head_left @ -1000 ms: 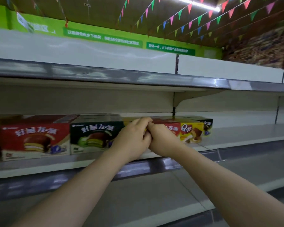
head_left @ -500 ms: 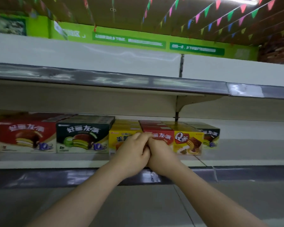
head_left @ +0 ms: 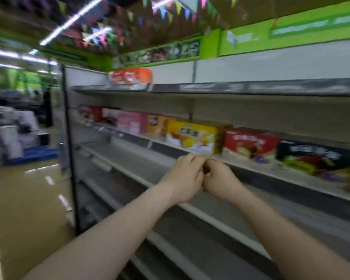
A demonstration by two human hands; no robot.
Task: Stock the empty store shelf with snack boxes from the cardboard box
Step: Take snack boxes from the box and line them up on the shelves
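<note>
Meeting knuckle to knuckle in front of the shelf (head_left: pixel 291 182), the left hand (head_left: pixel 183 179) and right hand (head_left: pixel 220 181) press against each other, fingers curled inward; whether anything is pinched between them cannot be told through the blur. Both hands hang just off the shelf's front edge, below the yellow box (head_left: pixel 192 136).

The yellow box stands at the front edge of the shelf, face outward. Just beside it to the right stands a red box (head_left: pixel 251 144), and right of that a dark box (head_left: pixel 315 158) reaching toward the frame's right edge. Left of the yellow box, farther along the same shelf, sit an orange box (head_left: pixel 157 125), a pink box (head_left: pixel 129 121) and another red one at the far end, all blurred.

On the shelf above, near its left end, sits an orange-red pack (head_left: pixel 130 75). The shelves below the hands show only bare boards.

A tan floor (head_left: pixel 24 199) runs along the left, with white rolls (head_left: pixel 8 138) stacked far back.
</note>
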